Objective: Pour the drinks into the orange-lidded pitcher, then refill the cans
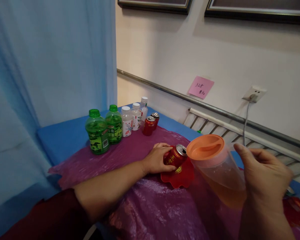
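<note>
A red drink can [176,156] with yellow characters and an opened top is held by my left hand [158,158], tilted slightly to the right. Beneath it lies a red scalloped mat [181,178] with a small yellow mark. My right hand [263,170] grips the handle side of a clear pitcher [222,180] with an orange lid. The pitcher leans toward the can, its lid edge close to the can's top. Brownish liquid shows inside it. Whether any liquid passes between them cannot be made out.
Two green bottles [97,136], several white-capped bottles [126,123] and two red cans [148,126] stand toward the back left. More red cans [296,206] are at the right edge. Purple plastic sheeting [155,206] covers the blue table [62,133]. A radiator [230,133] runs along the wall.
</note>
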{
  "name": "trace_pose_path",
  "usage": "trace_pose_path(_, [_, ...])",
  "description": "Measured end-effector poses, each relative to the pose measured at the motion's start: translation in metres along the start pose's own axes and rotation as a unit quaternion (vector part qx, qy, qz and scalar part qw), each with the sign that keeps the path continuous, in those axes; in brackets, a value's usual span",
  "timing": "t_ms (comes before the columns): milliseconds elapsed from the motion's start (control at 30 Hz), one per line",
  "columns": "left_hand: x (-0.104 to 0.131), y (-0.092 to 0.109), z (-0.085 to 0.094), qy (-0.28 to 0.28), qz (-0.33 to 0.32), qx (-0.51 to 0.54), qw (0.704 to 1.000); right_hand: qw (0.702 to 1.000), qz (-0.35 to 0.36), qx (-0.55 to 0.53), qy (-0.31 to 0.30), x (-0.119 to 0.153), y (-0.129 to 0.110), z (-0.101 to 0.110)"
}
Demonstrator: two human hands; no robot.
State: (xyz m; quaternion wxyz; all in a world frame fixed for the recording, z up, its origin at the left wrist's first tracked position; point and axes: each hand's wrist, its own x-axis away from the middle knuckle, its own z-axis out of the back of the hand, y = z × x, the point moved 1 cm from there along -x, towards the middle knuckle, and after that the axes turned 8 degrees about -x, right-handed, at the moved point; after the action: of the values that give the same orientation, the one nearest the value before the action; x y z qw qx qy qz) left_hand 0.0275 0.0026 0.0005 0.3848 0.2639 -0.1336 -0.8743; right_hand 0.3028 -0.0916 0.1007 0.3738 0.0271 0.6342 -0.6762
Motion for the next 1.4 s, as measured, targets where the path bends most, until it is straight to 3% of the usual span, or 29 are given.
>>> trace_pose_path(667, [0.001,-0.003,-0.002,-0.003,0.011,0.0,1.0,1.0,-0.011,0.014,-0.012,0.0,0.001,0.001])
trace_pose_path(1000, [0.003,-0.007,0.001,0.002,0.047,0.016,0.999,0.999,-0.032,-0.014,-0.04,0.002,-0.005,-0.005])
trace_pose_path(1400, [0.003,-0.007,0.0,0.007,0.066,0.018,0.998,0.998,-0.014,-0.018,-0.054,0.003,-0.008,-0.005])
